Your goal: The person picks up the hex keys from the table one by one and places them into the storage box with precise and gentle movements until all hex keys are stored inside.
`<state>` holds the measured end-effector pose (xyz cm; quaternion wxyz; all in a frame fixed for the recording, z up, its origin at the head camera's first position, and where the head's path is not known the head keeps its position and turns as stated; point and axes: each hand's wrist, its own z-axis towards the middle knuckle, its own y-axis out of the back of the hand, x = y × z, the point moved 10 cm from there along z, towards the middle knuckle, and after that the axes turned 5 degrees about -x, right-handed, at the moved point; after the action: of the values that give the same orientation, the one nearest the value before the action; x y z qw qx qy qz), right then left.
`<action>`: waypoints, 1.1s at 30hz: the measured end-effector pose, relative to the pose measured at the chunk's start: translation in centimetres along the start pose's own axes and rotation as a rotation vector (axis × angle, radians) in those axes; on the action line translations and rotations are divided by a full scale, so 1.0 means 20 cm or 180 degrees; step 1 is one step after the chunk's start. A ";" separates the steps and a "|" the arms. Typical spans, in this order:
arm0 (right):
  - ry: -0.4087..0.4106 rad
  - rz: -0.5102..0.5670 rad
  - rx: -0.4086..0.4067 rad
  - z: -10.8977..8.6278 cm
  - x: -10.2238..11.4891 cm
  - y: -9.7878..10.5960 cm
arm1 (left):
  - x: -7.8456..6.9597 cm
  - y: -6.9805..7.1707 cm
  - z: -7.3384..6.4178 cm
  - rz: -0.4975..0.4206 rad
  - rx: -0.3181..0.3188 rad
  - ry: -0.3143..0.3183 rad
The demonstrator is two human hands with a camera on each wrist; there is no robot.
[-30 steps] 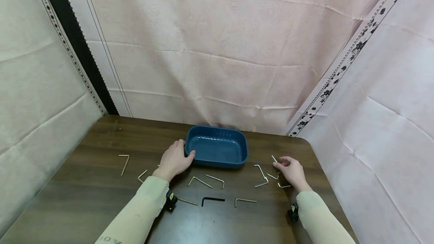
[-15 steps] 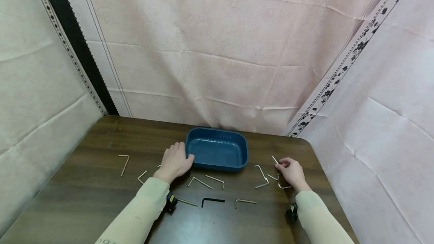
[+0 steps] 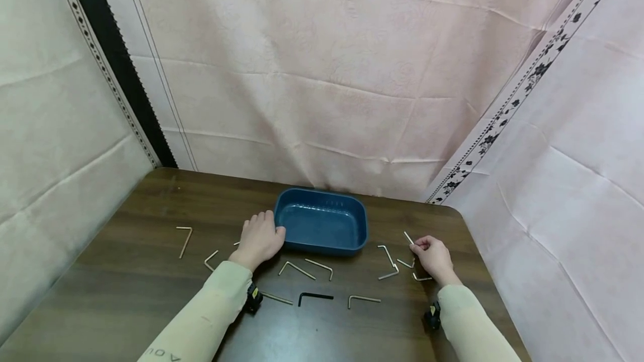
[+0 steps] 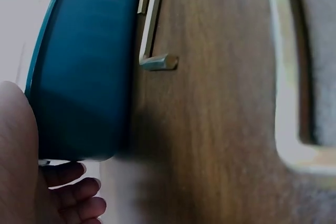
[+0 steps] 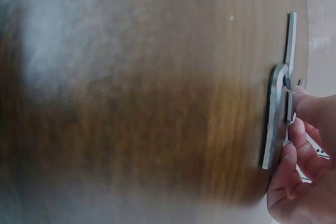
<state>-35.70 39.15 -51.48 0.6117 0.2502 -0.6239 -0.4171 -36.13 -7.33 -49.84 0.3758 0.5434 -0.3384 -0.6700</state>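
A blue rectangular tray (image 3: pixel 322 250) stands near the table's back edge. My left hand (image 3: pixel 261 239) holds its left end, the thumb at the near corner and the fingers along the side; the left wrist view shows the fingertips (image 4: pixel 86 187) curled past the tray's end. To the right, my right hand (image 3: pixel 434 257) pinches a thin silver hex key (image 3: pixel 408 237) between thumb and fingers, its end pointing up and left. Several hex keys lie close by, one (image 3: pixel 387 255) left of the hand and one (image 3: pixel 422 279) below it. A larger key (image 5: pixel 273 119) lies beside the fingers.
More hex keys lie scattered on the wooden table (image 3: pixel 126 289): a black one (image 3: pixel 316 296), a brass-coloured one (image 3: pixel 365 298) and one at far left (image 3: pixel 186 243). Two lie before the tray. Pale cloth (image 3: pixel 322 99) hangs behind the table and at both sides.
Both hands have shifted only slightly. The left thumb lies a little farther left at the tray's corner, and the right hand has drawn slightly right and nearer with the hex key.
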 end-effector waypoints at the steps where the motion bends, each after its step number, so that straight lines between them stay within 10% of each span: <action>1: -0.0006 -0.0013 0.0012 0.00 0.00 0.00 | 0.00 0.00 0.00 0.0006 -0.0016 0.0016; 8: -0.0105 -0.0128 0.0113 0.00 -0.01 -0.02 | -0.02 0.03 0.00 0.0204 0.0004 -0.0071; 17: -0.0153 -0.0230 0.0179 0.01 -0.01 -0.02 | -0.02 0.04 -0.01 0.0254 0.0584 -0.0277; 33: 0.0151 -0.0161 0.0155 0.01 0.04 0.01 | 0.03 -0.03 0.05 -0.0099 0.0457 -0.0262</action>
<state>-35.97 38.62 -50.78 0.6093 0.2905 -0.6126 -0.4111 -37.22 -7.49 -50.34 0.3112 0.5462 -0.3922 -0.6715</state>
